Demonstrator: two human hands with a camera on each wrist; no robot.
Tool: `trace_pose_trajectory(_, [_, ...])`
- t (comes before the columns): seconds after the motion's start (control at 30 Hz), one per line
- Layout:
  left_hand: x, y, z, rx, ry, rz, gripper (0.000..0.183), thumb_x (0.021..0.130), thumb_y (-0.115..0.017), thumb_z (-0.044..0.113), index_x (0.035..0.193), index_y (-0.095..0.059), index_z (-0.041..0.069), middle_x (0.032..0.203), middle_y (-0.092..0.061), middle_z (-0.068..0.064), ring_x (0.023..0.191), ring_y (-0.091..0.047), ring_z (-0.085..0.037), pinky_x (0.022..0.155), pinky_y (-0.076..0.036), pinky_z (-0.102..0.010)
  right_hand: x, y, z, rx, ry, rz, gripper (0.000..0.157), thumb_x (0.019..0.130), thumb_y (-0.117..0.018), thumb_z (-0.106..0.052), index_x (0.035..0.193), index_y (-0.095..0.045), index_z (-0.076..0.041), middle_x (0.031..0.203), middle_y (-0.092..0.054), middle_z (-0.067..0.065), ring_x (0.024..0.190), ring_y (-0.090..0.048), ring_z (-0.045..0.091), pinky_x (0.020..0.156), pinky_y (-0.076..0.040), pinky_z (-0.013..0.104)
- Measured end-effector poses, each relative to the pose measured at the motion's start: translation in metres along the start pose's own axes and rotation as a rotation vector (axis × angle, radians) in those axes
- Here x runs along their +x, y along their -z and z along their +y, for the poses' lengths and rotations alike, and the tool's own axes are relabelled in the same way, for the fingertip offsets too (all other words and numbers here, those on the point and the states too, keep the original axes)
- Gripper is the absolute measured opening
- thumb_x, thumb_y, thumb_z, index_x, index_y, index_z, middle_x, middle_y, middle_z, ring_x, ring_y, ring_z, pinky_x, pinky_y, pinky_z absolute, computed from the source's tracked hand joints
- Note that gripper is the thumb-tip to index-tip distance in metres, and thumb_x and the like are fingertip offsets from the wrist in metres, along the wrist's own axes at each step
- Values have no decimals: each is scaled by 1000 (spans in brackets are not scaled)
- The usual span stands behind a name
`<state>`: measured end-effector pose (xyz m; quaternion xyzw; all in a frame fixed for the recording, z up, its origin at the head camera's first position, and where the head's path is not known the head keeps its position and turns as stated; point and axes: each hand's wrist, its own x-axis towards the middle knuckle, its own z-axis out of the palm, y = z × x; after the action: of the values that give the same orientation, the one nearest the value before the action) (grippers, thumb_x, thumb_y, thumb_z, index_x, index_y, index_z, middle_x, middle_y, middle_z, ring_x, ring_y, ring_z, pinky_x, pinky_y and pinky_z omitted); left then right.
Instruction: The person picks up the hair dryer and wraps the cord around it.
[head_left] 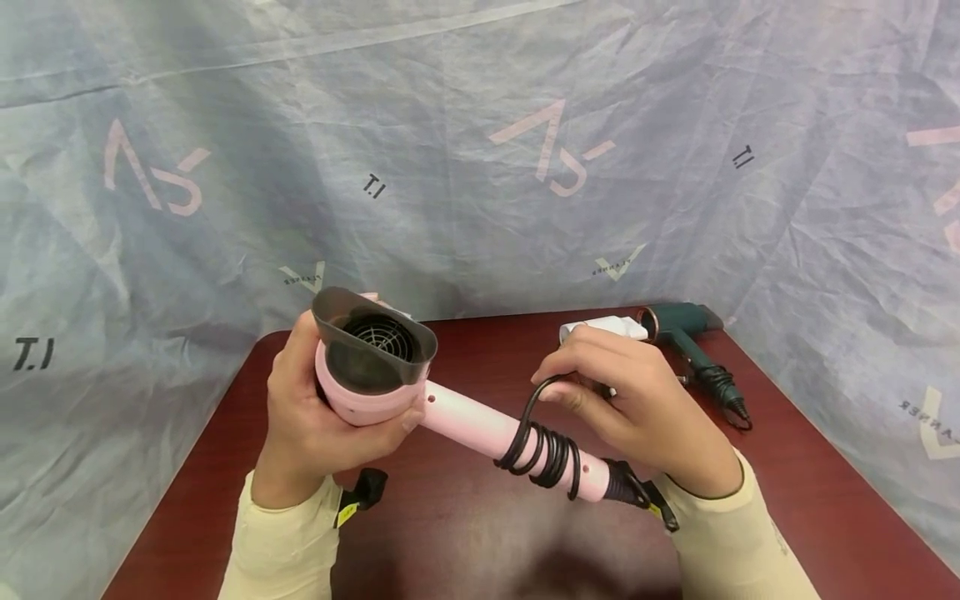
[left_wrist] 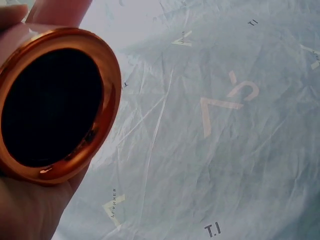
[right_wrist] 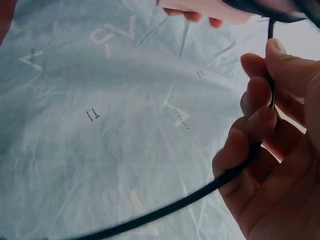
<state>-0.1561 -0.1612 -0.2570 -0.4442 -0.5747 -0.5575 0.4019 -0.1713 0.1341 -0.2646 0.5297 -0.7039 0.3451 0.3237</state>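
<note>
A pink hair dryer is held up over the table, its dark nozzle tilted toward the head camera. My left hand grips the dryer's round head, thumb along its lower side. In the left wrist view the copper-coloured rear ring shows around a dark opening. Several loops of black power cord wrap the handle. With thumb and fingers, my right hand pinches the cord above the handle. The right wrist view shows the cord running through the curled fingers and trailing off to the lower left.
At the table's back right lies a dark green hair dryer with its cord wrapped round the handle. A white object beside it is partly hidden by my right hand. Printed grey sheeting hangs around the dark red table.
</note>
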Motion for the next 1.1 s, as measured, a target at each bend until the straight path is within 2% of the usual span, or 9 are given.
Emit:
trace_pose_trajectory(0.13, [2,-1,3,-42,-3,9,75,64,-94,11,117,-53,-24,111,-69,-18,97,-70,-23,91,-54,-32,0,-6,4,54,-11,-16,10,95,-75,-14,105,-72,-14,88,-62,-8,72,-49,-1,65,-40,13])
trace_pose_trajectory(0.27, [2,0,4,-68,-13,39,80,66,-94,11,121,-49,-26,110,-69,-19,99,-70,-25,91,-56,-33,0,-13,8,98,-19,-24,7,101,-67,-18,105,-72,-14,91,-65,-8,76,-52,2,67,-41,13])
trace_pose_trajectory(0.5, [1,3,3,-48,-7,83,85,66,-95,14,125,-48,-25,114,-67,-17,103,-69,-27,95,-54,-34,4,-29,18,94,85,-36,28,110,-49,-27,102,-69,-10,86,-64,-6,74,-54,4,65,-44,16])
trace_pose_trajectory(0.73, [6,-1,7,-64,12,115,81,64,-93,10,124,-49,-23,113,-66,-17,100,-67,-27,95,-52,-35,6,-33,4,134,-109,-96,26,111,-48,-27,100,-69,-15,84,-63,-9,76,-56,2,68,-48,15])
trace_pose_trajectory(0.8, [6,-2,6,-79,10,126,79,64,-92,7,123,-49,-23,110,-66,-18,98,-67,-27,94,-53,-36,7,-33,0,137,-144,-102,24,110,-49,-23,100,-68,-15,85,-63,-8,77,-57,3,69,-48,17])
trace_pose_trajectory(0.9, [7,-3,4,-80,0,150,74,64,-90,3,121,-49,-23,107,-67,-19,95,-67,-28,93,-53,-36,8,-36,-5,110,-195,-86,18,108,-52,-12,99,-68,-13,82,-62,-8,74,-56,3,67,-47,18])
trace_pose_trajectory(0.97, [6,-5,3,-64,-7,177,71,64,-89,2,118,-49,-23,105,-67,-18,95,-67,-28,93,-53,-36,8,-40,-8,68,-231,-66,14,101,-56,-4,100,-67,-13,79,-62,-8,71,-55,2,64,-47,19])
trace_pose_trajectory(1.07, [3,-7,0,-39,-1,225,70,64,-89,2,116,-50,-23,105,-69,-16,96,-67,-27,93,-52,-35,4,-47,-9,9,-304,-42,13,96,-60,-2,99,-66,-14,74,-59,-10,67,-52,0,59,-45,19])
trace_pose_trajectory(1.1, [2,-8,-1,-34,4,239,70,64,-89,2,116,-50,-23,106,-69,-16,96,-67,-27,94,-52,-35,3,-48,-10,41,-339,-42,13,98,-59,-3,98,-65,-14,74,-59,-10,67,-53,0,59,-46,20])
